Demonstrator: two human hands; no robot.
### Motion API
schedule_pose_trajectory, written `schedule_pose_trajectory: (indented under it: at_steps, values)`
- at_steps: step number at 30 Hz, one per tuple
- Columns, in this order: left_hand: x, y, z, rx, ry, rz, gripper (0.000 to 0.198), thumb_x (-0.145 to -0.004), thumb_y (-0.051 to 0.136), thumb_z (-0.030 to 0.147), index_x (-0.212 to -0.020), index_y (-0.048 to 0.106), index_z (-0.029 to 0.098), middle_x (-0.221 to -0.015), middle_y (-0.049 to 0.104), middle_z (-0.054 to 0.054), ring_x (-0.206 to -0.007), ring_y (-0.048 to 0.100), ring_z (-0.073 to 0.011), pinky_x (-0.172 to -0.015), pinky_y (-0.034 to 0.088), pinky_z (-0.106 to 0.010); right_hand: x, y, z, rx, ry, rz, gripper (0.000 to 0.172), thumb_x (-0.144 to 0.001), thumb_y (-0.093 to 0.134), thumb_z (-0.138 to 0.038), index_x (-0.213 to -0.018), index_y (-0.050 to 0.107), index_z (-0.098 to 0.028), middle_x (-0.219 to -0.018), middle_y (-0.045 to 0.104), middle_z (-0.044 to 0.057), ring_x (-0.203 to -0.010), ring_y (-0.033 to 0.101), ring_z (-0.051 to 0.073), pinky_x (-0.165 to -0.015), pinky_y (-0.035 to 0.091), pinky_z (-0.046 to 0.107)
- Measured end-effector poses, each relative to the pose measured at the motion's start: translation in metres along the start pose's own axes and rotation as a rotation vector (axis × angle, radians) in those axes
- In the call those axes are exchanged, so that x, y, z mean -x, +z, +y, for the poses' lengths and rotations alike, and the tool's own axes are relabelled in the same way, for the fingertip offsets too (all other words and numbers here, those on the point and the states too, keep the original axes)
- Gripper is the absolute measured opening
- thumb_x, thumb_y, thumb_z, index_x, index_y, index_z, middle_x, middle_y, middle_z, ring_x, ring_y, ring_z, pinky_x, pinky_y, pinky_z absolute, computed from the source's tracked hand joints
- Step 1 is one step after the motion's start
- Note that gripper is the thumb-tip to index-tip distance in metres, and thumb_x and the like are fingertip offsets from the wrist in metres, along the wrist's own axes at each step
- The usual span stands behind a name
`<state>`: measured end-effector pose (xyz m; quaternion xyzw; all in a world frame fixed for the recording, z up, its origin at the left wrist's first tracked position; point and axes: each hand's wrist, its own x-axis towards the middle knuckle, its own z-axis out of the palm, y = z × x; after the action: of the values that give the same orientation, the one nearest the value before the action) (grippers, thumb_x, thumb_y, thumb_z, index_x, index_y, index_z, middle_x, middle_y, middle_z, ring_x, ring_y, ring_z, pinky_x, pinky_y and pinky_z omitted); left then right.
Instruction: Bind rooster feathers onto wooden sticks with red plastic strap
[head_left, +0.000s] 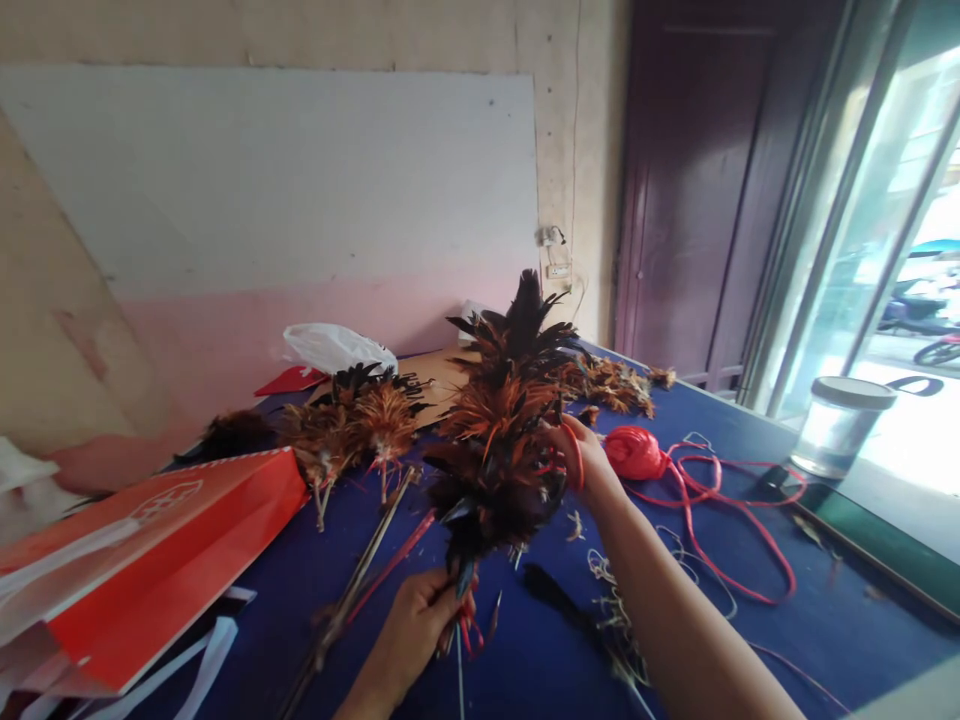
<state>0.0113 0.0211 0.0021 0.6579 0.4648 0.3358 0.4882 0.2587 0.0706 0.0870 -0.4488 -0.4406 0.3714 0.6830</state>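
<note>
A feather duster (499,410) with black and orange-brown feathers stands nearly upright in front of me, over the blue table. My left hand (427,615) is closed around its lower end, where red strings and a thin pale stick show below the fingers. My right hand (574,450) reaches to the right side of the duster at mid height. Its fingers are mostly hidden among the feathers. A red band (574,458) circles the right wrist.
Feather bunches (352,420) and a red paper bag (172,570) lie left, beside thin sticks (360,560). On the right are a ball of red cord (634,452), tangled string (619,610), a lidded clear jar (840,430) and a green board (885,545). A plastic bag (337,347) lies behind.
</note>
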Motion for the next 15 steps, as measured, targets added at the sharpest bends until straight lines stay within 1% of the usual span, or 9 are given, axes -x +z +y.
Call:
schedule_pose_trajectory:
  at_steps: [5,8,11,15]
  values:
    - [-0.001,0.001,-0.001,-0.003,0.01,-0.017,0.039,-0.076,0.053,0.05,-0.065,0.061,0.013,-0.049,0.051,0.002,-0.036,0.035,-0.006,-0.039,0.027,-0.02,-0.011,0.002,-0.03,-0.032,-0.104,-0.006,0.03,-0.064,0.063,-0.037,-0.087,0.062,-0.017,-0.063,0.057,-0.002,-0.048,0.047,0.01,-0.046,0.037,0.021]
    - [0.001,0.0,0.002,-0.003,0.005,-0.022,0.04,-0.076,0.053,0.051,-0.062,0.059,0.014,-0.046,0.047,0.003,-0.036,0.034,-0.0061,-0.04,0.027,-0.02,-0.011,0.001,-0.043,-0.037,-0.134,0.003,0.028,-0.064,0.063,-0.037,-0.083,0.062,-0.017,-0.057,0.053,-0.004,-0.045,0.043,0.009,-0.043,0.033,0.021]
    - [0.003,-0.001,0.004,-0.042,-0.002,-0.03,0.044,-0.075,0.052,0.054,-0.059,0.058,0.014,-0.043,0.044,0.003,-0.037,0.034,-0.007,-0.04,0.026,-0.02,-0.013,-0.006,-0.048,-0.001,-0.17,0.017,0.029,-0.065,0.063,-0.035,-0.086,0.063,-0.016,-0.054,0.053,-0.005,-0.044,0.041,0.008,-0.042,0.031,0.02]
    - [0.004,-0.003,0.005,-0.059,-0.019,-0.061,0.046,-0.072,0.053,0.058,-0.065,0.063,0.014,-0.048,0.051,0.001,-0.038,0.034,-0.0072,-0.039,0.024,-0.02,-0.019,-0.025,-0.052,0.038,-0.244,0.026,0.033,-0.065,0.06,-0.031,-0.093,0.064,-0.015,-0.065,0.061,-0.001,-0.05,0.046,0.01,-0.048,0.037,0.021]
